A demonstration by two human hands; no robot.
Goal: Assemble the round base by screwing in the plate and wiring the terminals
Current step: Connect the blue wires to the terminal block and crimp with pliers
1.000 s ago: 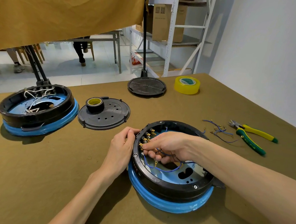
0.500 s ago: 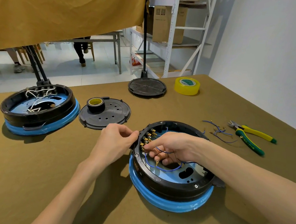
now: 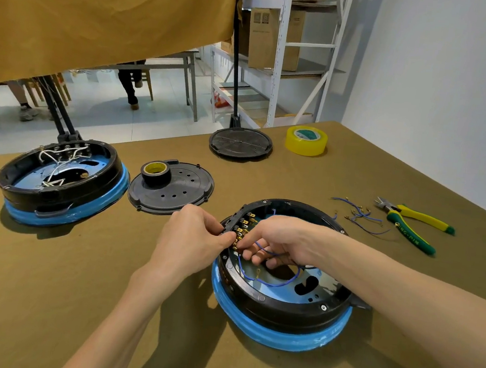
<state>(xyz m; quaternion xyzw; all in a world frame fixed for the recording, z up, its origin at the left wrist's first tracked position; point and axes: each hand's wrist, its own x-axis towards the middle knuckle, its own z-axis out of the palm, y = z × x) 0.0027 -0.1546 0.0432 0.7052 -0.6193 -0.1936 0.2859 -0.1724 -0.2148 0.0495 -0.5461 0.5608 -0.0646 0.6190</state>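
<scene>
Right hand (image 3: 277, 241) inside the round base (image 3: 279, 310), fingers curled round a blue wire (image 3: 267, 281), its end pinched against the row of brass terminals (image 3: 243, 228) on the near-left wall. Left hand (image 3: 197, 239) gripping the black rim at the terminal block, fingertips clenched on its outer edge, bracing it. Base sitting on the table (image 3: 44, 297) just in front, blue ring underneath, metal plate already lying inside; whether its screws are all in, cannot tell.

For a good result: steady the block with the left, line the connector square with one tab, push straight along the tab rather than sideways, keep the loose loop clear of the plate's cut-outs. Likely risk: a bent tab or a half-seated connector.

Beyond: olive cloth over the table; a second base (image 3: 62, 182) with white wires to the left; a black cover disc (image 3: 175, 191) bearing a tape roll (image 3: 156, 171); another disc (image 3: 240, 143) on a stand; yellow tape (image 3: 306, 140); spare wires (image 3: 355, 213) beside yellow-green pliers (image 3: 411, 225). Behind, a hanging tan cloth, metal shelving with cartons, a white wall.
</scene>
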